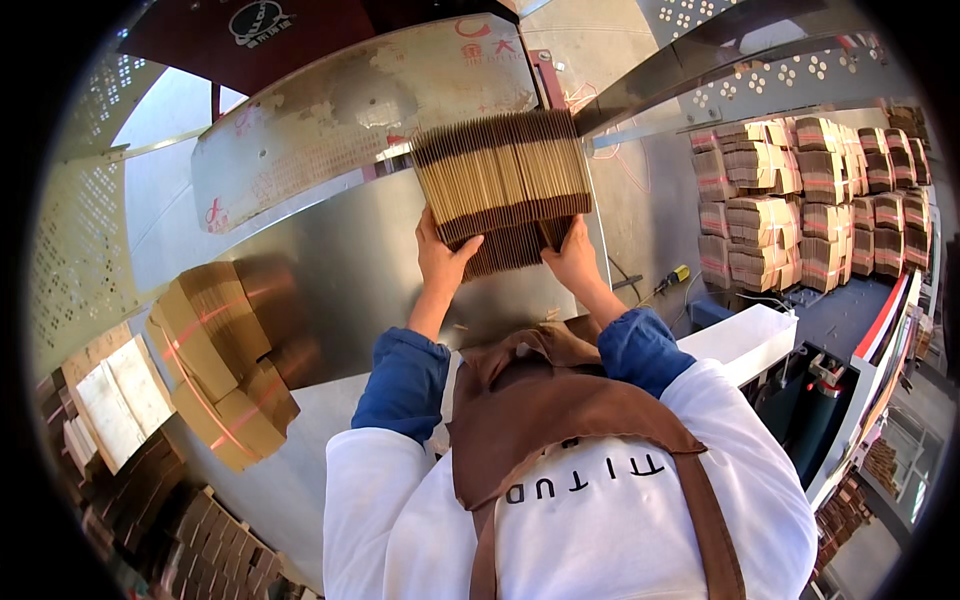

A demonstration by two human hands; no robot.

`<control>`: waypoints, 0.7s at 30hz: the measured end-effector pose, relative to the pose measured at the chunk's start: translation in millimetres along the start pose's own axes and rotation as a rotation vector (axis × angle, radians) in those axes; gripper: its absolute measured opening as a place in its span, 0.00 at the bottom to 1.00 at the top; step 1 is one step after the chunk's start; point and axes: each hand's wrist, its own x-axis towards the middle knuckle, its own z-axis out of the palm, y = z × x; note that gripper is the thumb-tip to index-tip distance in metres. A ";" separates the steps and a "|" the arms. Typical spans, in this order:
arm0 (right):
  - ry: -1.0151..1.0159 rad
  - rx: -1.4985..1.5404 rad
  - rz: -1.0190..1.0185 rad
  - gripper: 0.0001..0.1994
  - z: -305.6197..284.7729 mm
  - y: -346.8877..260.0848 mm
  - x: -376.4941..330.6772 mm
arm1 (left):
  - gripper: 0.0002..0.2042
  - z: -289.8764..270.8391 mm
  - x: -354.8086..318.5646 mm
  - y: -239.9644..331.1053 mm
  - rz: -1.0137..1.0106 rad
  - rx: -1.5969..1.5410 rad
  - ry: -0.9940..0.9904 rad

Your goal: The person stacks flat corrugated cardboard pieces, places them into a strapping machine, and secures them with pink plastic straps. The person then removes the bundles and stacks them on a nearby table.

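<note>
A thick stack of folded brown cardboard pieces [503, 172] stands on edge in front of me, at the far edge of the shiny metal tabletop [345, 265]. My left hand [441, 255] grips its near left corner, thumb pressed inward on the near side. At the near right corner, my right hand [575, 262] holds the stack the same way, fingers wrapped around the outer side. Between my hands the lower near edges of the pieces show. The stack's underside and most of my fingertips are hidden.
A strapped cardboard bundle [205, 345] lies on the table's left end. Beyond the table are a worn metal plate [350, 110] and a dark red machine panel [290, 35]. Many strapped bundles [775, 215] are piled at right, behind a white trough [745, 345].
</note>
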 end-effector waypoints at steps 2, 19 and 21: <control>0.012 0.028 0.022 0.46 -6.0 -8.7 0.3 | 0.48 0.9 1.1 -4.2 0.026 0.003 0.018; -0.131 -0.059 -0.079 0.26 -5.5 -2.4 68.8 | 0.46 2.1 51.5 -9.7 -0.004 -0.094 -0.003; -0.104 -0.071 -0.115 0.27 -7.1 -0.9 75.1 | 0.46 2.1 59.7 -9.7 0.019 -0.106 -0.007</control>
